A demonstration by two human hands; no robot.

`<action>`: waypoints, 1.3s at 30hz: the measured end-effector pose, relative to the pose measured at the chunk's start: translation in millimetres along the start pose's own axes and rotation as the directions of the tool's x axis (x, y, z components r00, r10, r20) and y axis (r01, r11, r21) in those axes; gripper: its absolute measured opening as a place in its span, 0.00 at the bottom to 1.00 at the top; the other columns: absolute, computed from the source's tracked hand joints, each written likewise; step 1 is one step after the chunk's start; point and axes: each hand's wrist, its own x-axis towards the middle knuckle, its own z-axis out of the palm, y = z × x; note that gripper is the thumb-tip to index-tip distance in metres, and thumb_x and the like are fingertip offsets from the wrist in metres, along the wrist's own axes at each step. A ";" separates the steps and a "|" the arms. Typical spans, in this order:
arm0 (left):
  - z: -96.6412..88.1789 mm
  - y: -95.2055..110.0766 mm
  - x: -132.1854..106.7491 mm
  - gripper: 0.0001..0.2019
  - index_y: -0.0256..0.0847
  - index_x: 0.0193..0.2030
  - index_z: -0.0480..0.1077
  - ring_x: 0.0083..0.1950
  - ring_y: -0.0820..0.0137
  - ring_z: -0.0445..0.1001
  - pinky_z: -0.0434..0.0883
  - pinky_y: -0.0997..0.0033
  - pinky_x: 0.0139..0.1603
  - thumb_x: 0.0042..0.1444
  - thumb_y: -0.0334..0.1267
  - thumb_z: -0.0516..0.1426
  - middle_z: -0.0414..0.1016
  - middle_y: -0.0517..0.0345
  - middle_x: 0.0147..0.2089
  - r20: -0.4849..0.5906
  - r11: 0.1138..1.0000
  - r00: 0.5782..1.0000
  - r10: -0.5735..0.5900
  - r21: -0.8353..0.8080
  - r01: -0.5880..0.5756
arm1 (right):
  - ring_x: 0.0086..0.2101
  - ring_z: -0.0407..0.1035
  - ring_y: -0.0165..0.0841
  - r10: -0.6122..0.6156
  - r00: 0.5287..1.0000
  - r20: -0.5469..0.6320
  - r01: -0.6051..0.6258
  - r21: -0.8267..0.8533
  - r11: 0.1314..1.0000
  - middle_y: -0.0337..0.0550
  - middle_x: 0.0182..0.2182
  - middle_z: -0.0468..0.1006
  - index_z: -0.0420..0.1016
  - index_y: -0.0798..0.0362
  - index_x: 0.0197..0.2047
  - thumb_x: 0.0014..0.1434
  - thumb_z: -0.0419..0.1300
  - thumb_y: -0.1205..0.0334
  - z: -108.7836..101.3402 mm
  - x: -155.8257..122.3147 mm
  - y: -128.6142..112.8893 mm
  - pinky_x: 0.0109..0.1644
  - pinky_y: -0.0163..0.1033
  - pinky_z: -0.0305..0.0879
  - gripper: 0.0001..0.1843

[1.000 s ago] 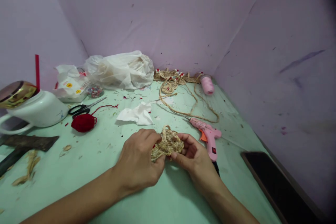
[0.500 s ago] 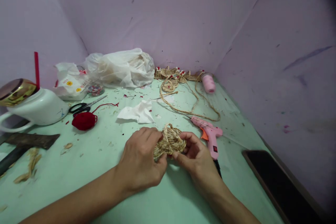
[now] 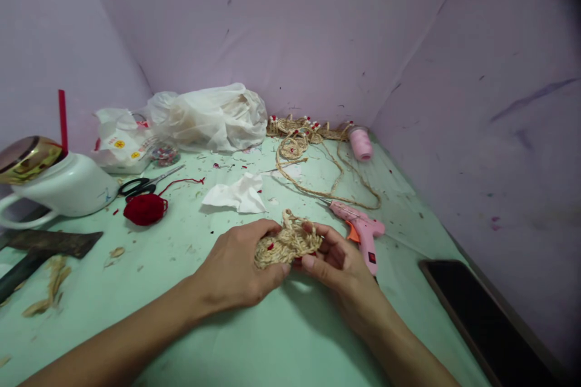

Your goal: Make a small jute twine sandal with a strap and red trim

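Observation:
A small piece of coiled, braided straw rope is held between both hands over the table. It shows a red spot on its left part, a loop at its top and some red along its lower right edge. My left hand grips its left side, thumb in front and fingers behind. On the right edge, my right hand pinches the piece with thumb and fingertips. A pink glue gun lies just beyond my right hand. Crumpled white tissue lies past the left hand.
Left are a hammer, a red yarn ball, scissors and a white mug. Behind lie a plastic bag, straw cord and a pink thread spool. A phone lies right.
The straw piece has turned in my hands, so the red spot on its left part now shows. My left hand has shifted slightly left and its grip has opened wider around the piece.

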 end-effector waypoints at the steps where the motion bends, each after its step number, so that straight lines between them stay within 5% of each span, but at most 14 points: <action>1: 1.0 0.1 -0.1 0.18 0.43 0.45 0.67 0.39 0.63 0.70 0.66 0.65 0.40 0.45 0.43 0.57 0.74 0.57 0.41 -0.001 1.000 1.000 -0.004 0.018 0.004 | 0.38 0.71 0.32 -0.017 0.999 0.027 0.018 -0.019 1.000 0.43 0.39 0.76 0.68 0.51 0.45 0.41 0.68 0.66 0.4 0.1 0.8 0.43 0.38 0.66 0.25; 11: 13.0 0.3 -5.1 0.12 0.37 0.40 0.66 0.38 0.62 0.69 0.65 0.65 0.37 0.46 0.35 0.54 0.71 0.52 0.37 -0.163 0.964 0.970 0.182 0.223 -0.144 | 0.43 0.70 0.34 -0.138 0.990 0.026 0.139 -0.061 0.988 0.41 0.45 0.75 0.71 0.48 0.44 0.40 0.65 0.74 5.8 0.5 7.6 0.47 0.39 0.65 0.25; 14: 16.3 -1.0 -7.4 0.14 0.35 0.41 0.66 0.41 0.61 0.69 0.65 0.63 0.41 0.46 0.34 0.54 0.71 0.49 0.39 -0.237 0.947 0.937 0.256 0.258 -0.193 | 0.43 0.69 0.33 -0.149 0.988 0.032 0.152 -0.084 0.985 0.43 0.48 0.72 0.65 0.46 0.51 0.43 0.64 0.72 6.2 -1.3 6.9 0.48 0.39 0.65 0.31; 16: 14.8 -1.3 -6.4 0.15 0.36 0.43 0.66 0.41 0.61 0.69 0.65 0.64 0.42 0.46 0.34 0.54 0.72 0.50 0.40 -0.268 0.969 0.942 0.201 0.196 -0.151 | 0.40 0.70 0.32 -0.143 0.990 0.006 0.143 -0.113 0.983 0.44 0.46 0.72 0.58 0.46 0.55 0.44 0.64 0.71 5.8 -2.2 5.3 0.45 0.40 0.67 0.36; 20: 5.5 0.0 0.0 0.14 0.39 0.41 0.69 0.37 0.65 0.71 0.66 0.69 0.38 0.45 0.38 0.56 0.74 0.55 0.37 -0.091 0.974 0.992 -0.083 -0.217 0.061 | 0.31 0.70 0.30 -0.139 0.989 -0.059 0.129 -0.139 0.982 0.40 0.35 0.74 0.63 0.49 0.46 0.44 0.67 0.65 3.2 -1.9 1.2 0.36 0.37 0.68 0.26; 24: 0.1 2.2 4.8 0.14 0.35 0.37 0.69 0.26 0.72 0.67 0.60 0.76 0.24 0.44 0.41 0.57 0.71 0.58 0.28 0.188 0.767 0.961 -0.202 -0.580 0.275 | 0.26 0.68 0.27 -0.156 0.985 -0.068 0.143 -0.170 0.975 0.37 0.26 0.72 0.66 0.53 0.31 0.44 0.67 0.60 1.1 -1.6 -2.2 0.31 0.34 0.68 0.14; 27: 1.5 3.8 5.1 0.16 0.34 0.38 0.68 0.20 0.76 0.62 0.54 0.77 0.20 0.42 0.42 0.59 0.68 0.61 0.23 0.251 0.707 0.932 -0.262 -0.608 0.362 | 0.23 0.67 0.27 -0.239 0.960 -0.144 0.205 -0.214 0.955 0.36 0.24 0.70 0.64 0.52 0.27 0.44 0.67 0.58 1.0 -3.1 -3.6 0.27 0.33 0.67 0.15; 31: 5.7 4.4 2.0 0.15 0.35 0.40 0.69 0.27 0.71 0.68 0.60 0.76 0.24 0.44 0.39 0.58 0.73 0.56 0.30 0.174 0.775 0.960 -0.222 -0.566 0.281 | 0.17 0.64 0.26 -0.200 0.966 -0.167 0.162 -0.216 0.963 0.33 0.18 0.68 0.59 0.52 0.21 0.45 0.66 0.54 0.5 -5.0 -3.8 0.21 0.32 0.62 0.18; 35: 9.4 3.0 -1.5 0.14 0.36 0.39 0.70 0.35 0.66 0.72 0.65 0.72 0.33 0.46 0.39 0.57 0.76 0.53 0.35 0.092 0.858 0.985 -0.148 -0.482 0.175 | 0.15 0.62 0.25 -0.053 0.996 -0.076 0.032 -0.250 0.968 0.34 0.14 0.67 0.66 0.55 0.22 0.45 0.64 0.48 0.8 -4.3 -3.0 0.20 0.31 0.58 0.18; 39: 8.8 2.7 -1.4 0.12 0.36 0.38 0.70 0.37 0.64 0.73 0.67 0.70 0.36 0.48 0.40 0.56 0.76 0.53 0.36 0.101 0.878 0.991 -0.082 -0.464 0.120 | 0.18 0.61 0.24 -0.043 0.999 0.033 0.050 -0.284 0.958 0.36 0.15 0.69 0.71 0.58 0.21 0.44 0.65 0.50 2.7 -2.9 -1.5 0.23 0.31 0.56 0.18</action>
